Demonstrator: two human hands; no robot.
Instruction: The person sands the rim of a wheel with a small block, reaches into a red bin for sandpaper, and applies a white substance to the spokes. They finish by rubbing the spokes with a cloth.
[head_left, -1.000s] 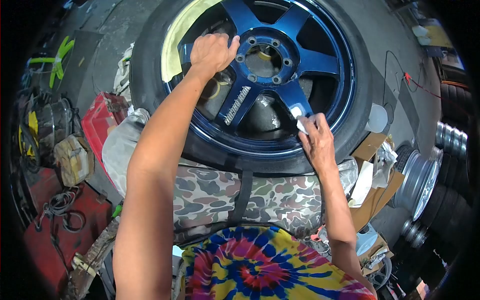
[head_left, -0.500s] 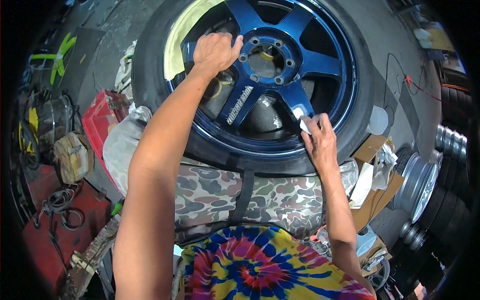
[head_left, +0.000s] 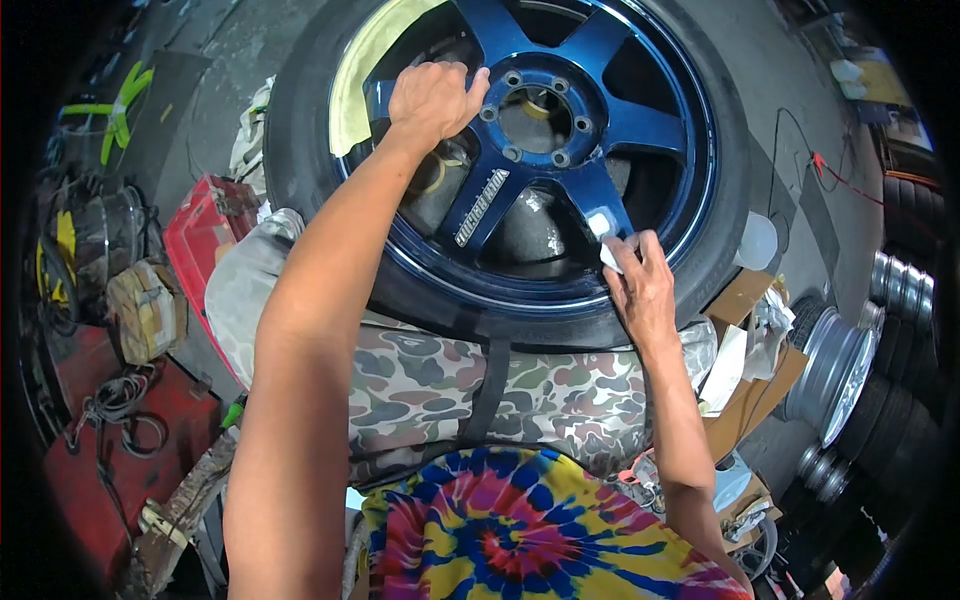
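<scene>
A blue multi-spoke wheel with a black tire lies in front of me. My left hand is closed over the left spoke, its thumb sticking out toward the hub and its fingertips hidden. Between the fingers and thumb of my right hand is a small white folded sheet, held at the outer end of the lower right spoke. A pale white patch shows on that spoke just above the sheet. Yellow masking tape covers the upper left of the rim.
Cardboard boxes and a translucent tub stand at the right, near a silver wheel and stacked tires. On the left are a red case, a red box with a coiled cable and a green stand.
My right hand and the white sheet have shifted very slightly on the spoke, uncovering a little more of the pale patch. My left hand stays on its spoke.
</scene>
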